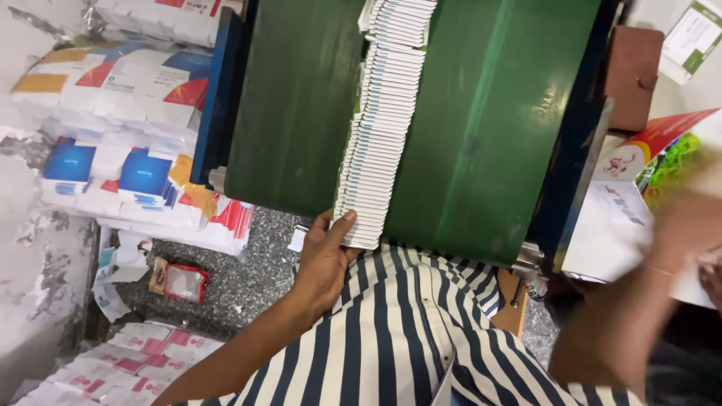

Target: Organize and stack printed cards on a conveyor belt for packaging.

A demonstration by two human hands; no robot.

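A long overlapping row of flat white cartons (383, 120) runs down the middle of a green conveyor belt (481, 128). My left hand (325, 259) rests against the near end of that row, thumb and fingers touching the lowest cartons at the belt's front edge. My right hand (688, 229) is blurred at the far right, over a stack of white printed sheets (613, 225); I cannot tell whether it holds one. My striped shirt fills the bottom centre.
Bundles of flat printed cartons (128, 98) are stacked at the left against a worn wall. More pink and white cartons (128, 368) lie at the bottom left. A small red packet (184, 282) sits on the speckled floor. The belt has a blue frame (218, 98).
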